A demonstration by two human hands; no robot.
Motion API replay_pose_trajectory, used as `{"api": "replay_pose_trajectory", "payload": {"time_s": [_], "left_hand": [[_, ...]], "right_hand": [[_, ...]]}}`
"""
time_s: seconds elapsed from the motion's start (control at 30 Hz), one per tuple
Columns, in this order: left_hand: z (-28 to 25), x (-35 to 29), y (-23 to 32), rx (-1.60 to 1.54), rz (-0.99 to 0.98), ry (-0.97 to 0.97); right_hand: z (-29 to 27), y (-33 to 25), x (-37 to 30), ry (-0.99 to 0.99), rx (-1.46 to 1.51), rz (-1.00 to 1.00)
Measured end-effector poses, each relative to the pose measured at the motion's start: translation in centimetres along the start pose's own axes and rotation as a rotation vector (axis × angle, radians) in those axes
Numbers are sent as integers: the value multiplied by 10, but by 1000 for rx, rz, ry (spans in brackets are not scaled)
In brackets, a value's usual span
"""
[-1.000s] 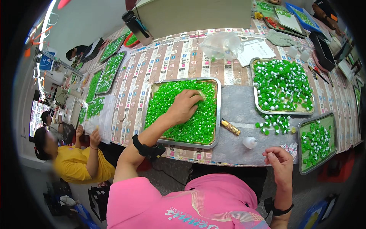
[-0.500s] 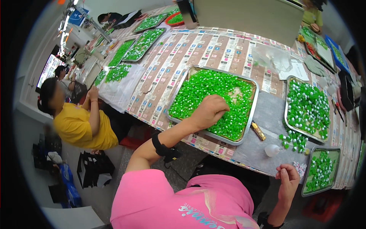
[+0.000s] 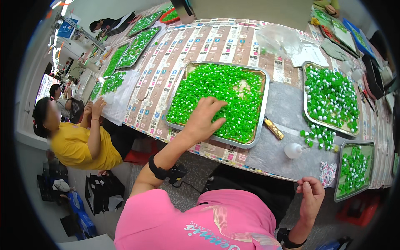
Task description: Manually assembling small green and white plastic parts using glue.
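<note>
My left hand [image 3: 204, 119] rests over the near-left part of a large metal tray [image 3: 263, 112], its thumb and fingers spread apart. Small green pieces with white spots [image 3: 216, 89] fill that tray, save for a bare patch toward its far right. Off the table's near edge my right hand [image 3: 311, 196] is raised, fingers curled toward the thumb; whatever it may pinch is too small to make out. Close to it lies a heap of small pink and white bits [image 3: 328, 173]. A white squeeze bottle [image 3: 293, 150] and a gold tube [image 3: 273, 128] lie between the trays.
To the right stand a second tray [image 3: 306, 104] of green and white pieces, a loose pile [image 3: 318, 136] and a smaller tray [image 3: 368, 160]. Clear plastic bags [image 3: 279, 39] lie farther back. A co-worker in yellow [image 3: 85, 143] sits at the left near more trays [image 3: 139, 46].
My left hand has moved left and toward me over the tray, and its fingers have spread from a pinch. The right hand stays nearly in place. The whole view has shifted slightly.
</note>
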State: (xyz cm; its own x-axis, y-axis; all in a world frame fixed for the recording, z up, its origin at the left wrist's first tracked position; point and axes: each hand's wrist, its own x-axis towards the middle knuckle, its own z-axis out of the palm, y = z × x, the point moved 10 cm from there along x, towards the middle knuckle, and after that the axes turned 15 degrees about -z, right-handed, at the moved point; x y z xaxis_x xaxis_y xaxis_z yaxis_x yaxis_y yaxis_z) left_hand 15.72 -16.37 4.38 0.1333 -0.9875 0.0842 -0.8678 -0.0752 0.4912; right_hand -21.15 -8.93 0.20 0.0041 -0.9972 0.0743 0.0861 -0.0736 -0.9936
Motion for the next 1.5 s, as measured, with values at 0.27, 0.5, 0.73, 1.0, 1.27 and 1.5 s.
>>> {"api": "replay_pose_trajectory", "payload": {"time_s": [0.27,0.5,0.73,1.0,1.27,1.5], "left_hand": [[-7,22,11,-264,38,124],[-22,13,27,-223,109,232],[22,7,16,-913,-273,-176],[55,-4,25,-1055,-398,-413],[24,5,23,-581,-151,-2],[4,1,39,-349,8,171]], "right_hand": [[0,-2,-4,8,11,20],[-3,6,-7,34,40,52],[-1,5,-6,31,44,51],[-11,-4,10,48,-143,-60],[-31,-48,47,139,-740,-433],[-35,-50,78,102,-1075,-534]]}}
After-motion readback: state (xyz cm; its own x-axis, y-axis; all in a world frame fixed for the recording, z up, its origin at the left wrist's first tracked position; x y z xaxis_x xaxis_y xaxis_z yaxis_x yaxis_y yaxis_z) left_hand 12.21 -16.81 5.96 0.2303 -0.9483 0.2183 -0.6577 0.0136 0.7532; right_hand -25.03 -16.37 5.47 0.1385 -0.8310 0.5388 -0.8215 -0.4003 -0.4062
